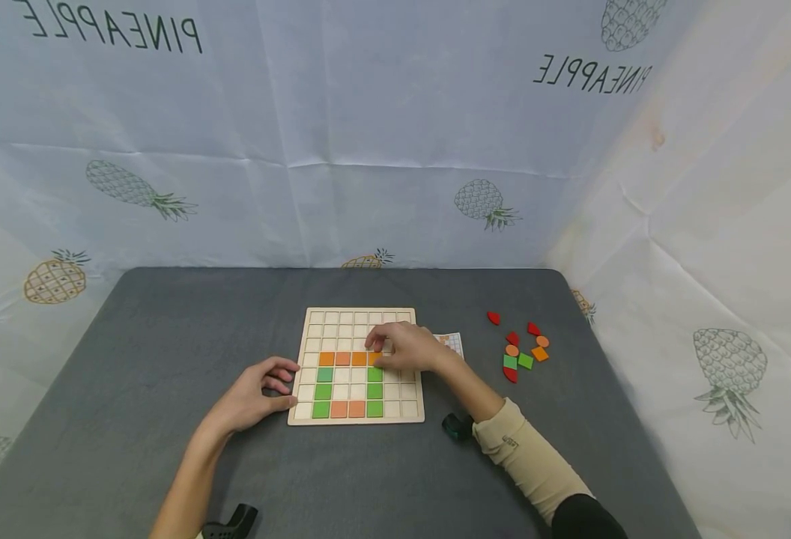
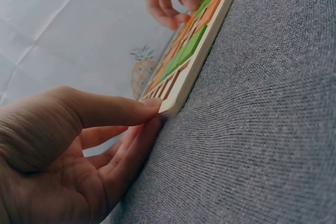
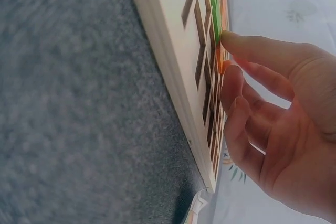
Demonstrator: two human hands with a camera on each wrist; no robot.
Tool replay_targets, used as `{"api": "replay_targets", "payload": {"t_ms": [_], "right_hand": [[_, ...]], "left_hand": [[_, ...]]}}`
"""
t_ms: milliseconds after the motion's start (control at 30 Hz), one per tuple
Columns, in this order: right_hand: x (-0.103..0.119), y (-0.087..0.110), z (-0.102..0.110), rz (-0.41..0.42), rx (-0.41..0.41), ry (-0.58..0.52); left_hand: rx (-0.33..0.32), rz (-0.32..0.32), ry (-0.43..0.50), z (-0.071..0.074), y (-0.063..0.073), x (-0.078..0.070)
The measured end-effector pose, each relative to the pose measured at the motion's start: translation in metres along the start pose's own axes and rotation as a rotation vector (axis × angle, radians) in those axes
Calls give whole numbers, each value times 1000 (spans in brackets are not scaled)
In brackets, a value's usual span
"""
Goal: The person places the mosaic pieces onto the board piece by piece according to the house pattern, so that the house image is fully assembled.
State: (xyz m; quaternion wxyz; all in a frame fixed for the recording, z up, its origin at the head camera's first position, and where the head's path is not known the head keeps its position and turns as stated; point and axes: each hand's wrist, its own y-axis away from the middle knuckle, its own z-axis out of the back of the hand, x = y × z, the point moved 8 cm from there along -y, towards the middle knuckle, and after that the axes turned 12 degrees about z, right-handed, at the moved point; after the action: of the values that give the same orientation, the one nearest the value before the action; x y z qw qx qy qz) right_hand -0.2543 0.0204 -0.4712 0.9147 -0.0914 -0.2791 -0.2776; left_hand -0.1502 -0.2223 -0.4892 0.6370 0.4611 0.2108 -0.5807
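Observation:
A square wooden grid board (image 1: pixel 356 313) lies flat on the grey table, with orange, salmon and green square tiles (image 1: pixel 324 391) set in its cells as a hollow rectangle. At the board's left edge is my left hand (image 1: pixel 255 395); the left wrist view shows its thumb on the rim near a corner and the fingers against the side. Over the upper right of the tile pattern, my right hand (image 1: pixel 409 346) has thumb and fingertips at an orange square tile (image 3: pixel 227 65). Its fingers partly hide that tile, which appears pinched and slightly raised.
Loose red, orange and green pieces (image 1: pixel 525 361) lie right of the board. A printed grid card (image 1: pixel 452 343) sits partly behind my right forearm. Dark wrist devices (image 1: pixel 458 427) show near both arms. A pineapple-print cloth (image 1: pixel 382 112) hangs behind the table (image 1: pixel 200 314).

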Motion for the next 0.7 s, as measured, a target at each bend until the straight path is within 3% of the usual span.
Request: {"api": "replay_targets", "payload": {"t_ms": [333, 700], "right_hand": [[1, 13, 16, -14, -42, -23], [-19, 56, 49, -42, -123, -98]], "left_hand": [[-9, 0, -10, 0, -1, -1], [-9, 0, -8, 0, -1, 1]]}}
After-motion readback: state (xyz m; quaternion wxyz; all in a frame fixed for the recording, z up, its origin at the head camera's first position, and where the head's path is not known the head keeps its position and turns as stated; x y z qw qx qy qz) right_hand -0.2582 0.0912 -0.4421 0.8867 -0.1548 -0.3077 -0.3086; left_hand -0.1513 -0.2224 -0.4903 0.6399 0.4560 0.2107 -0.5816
